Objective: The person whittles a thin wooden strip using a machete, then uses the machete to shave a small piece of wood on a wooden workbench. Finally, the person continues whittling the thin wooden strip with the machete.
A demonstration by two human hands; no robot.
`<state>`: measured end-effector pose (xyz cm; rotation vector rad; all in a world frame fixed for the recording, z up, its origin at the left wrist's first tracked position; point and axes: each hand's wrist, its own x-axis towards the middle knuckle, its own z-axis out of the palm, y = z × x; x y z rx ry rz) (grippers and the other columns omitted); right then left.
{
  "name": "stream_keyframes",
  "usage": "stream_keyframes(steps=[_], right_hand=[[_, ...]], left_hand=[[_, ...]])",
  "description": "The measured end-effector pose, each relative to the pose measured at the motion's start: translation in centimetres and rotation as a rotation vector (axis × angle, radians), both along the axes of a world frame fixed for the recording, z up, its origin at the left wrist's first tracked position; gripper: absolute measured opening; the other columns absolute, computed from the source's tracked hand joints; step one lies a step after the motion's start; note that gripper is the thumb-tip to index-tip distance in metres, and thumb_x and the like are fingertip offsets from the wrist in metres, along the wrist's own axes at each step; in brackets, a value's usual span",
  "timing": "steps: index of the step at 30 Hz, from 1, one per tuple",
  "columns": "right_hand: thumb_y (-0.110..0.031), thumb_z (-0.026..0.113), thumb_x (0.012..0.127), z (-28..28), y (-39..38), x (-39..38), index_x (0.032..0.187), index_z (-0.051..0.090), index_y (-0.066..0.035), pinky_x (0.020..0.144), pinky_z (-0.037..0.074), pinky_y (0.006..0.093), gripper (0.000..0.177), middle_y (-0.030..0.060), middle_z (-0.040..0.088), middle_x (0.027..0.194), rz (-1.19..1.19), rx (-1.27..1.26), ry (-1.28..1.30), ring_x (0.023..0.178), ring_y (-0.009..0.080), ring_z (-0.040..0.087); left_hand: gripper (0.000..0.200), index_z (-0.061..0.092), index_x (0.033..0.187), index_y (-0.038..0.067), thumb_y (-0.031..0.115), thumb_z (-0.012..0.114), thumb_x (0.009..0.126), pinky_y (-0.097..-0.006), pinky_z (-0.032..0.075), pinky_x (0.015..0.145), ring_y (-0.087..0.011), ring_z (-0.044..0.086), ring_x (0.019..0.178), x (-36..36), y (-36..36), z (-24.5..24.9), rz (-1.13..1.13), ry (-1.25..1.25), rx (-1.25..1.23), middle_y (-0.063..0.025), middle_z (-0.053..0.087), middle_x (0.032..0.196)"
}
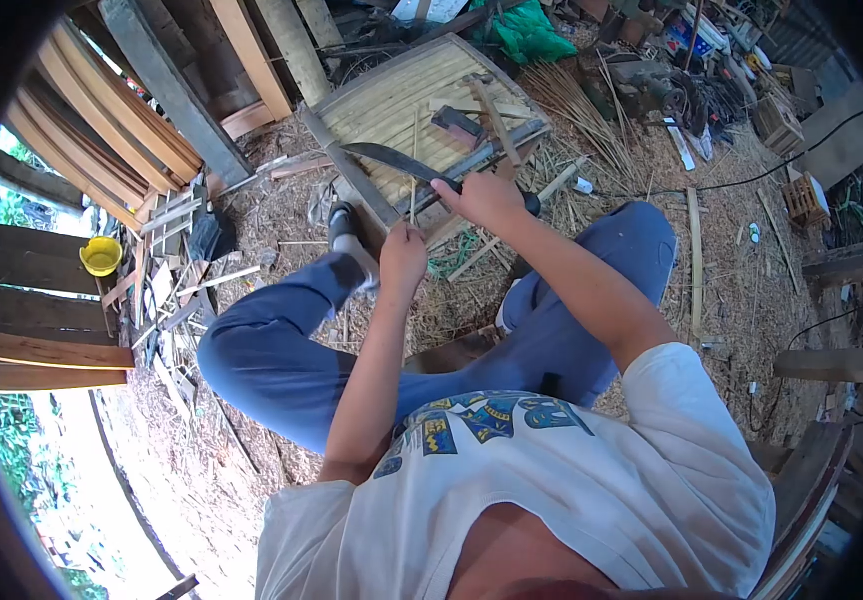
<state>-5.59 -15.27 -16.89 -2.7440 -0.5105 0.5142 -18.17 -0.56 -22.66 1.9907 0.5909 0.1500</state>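
My right hand [489, 202] is closed around the handle of a machete [390, 157], whose dark curved blade points to the left. The thumb lies along the base of the blade. My left hand [404, 258] pinches the near end of a thin bamboo strip [414, 200], which stretches away from me and passes by the blade. Just beyond both hands is a wooden-framed panel of pale slats [372, 108]. A dark block with a reddish side [459, 126] and a loose wooden stick [498, 118] rest on the panel.
Shavings and scraps cover the ground around my legs. Bamboo sticks [592, 115] lie to the right of the panel, near a green plastic sheet [535, 33]. Long planks [174, 85] lean at the left, above a yellow bucket [101, 256]. A cable [742, 183] runs along the right.
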Motion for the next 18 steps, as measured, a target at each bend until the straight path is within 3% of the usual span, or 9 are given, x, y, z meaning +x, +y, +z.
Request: stream_keyframes(steps=[3,9,15,18], right_hand=[[-0.076,0.034,0.098,-0.5,0.1,0.2,0.094,0.078,0.003,0.084,0.058,0.0492,0.091,0.0233,0.075,0.098,-0.013,0.003,0.001,0.098,0.0395,0.073],[-0.079,0.033,0.096,-0.6,-0.1,1.3,0.102,0.077,0.005,0.089,0.057,0.0477,0.096,0.0254,0.074,0.105,0.031,0.010,0.009,0.102,0.0409,0.072],[-0.080,0.033,0.096,-0.9,0.3,1.6,0.103,0.077,0.005,0.092,0.056,0.0482,0.096,0.0260,0.074,0.108,0.035,-0.034,0.003,0.107,0.0407,0.071],[-0.080,0.031,0.096,-0.1,0.0,1.3,0.104,0.077,0.005,0.093,0.056,0.0488,0.097,0.0264,0.074,0.110,0.036,-0.031,0.035,0.110,0.0405,0.070]], left_hand=[[0.027,0.067,0.096,-0.001,0.019,0.048,0.097,-0.0499,0.052,0.080,-0.0453,0.068,0.091,-0.5,-0.2,-1.0,-0.006,-0.014,0.111,-0.0267,0.070,0.092],[0.025,0.064,0.098,-0.001,0.018,0.048,0.098,-0.0504,0.051,0.079,-0.0458,0.066,0.090,-1.3,0.1,-1.3,0.001,-0.015,0.038,-0.0267,0.068,0.092],[0.025,0.062,0.099,-0.002,0.017,0.046,0.102,-0.0494,0.050,0.079,-0.0439,0.067,0.088,-4.1,0.0,1.6,-0.091,-0.013,0.152,-0.0261,0.068,0.091],[0.027,0.062,0.099,-0.002,0.020,0.046,0.105,-0.0489,0.050,0.078,-0.0428,0.067,0.087,-5.9,-0.5,1.1,-0.041,0.036,0.051,-0.0258,0.067,0.090]])
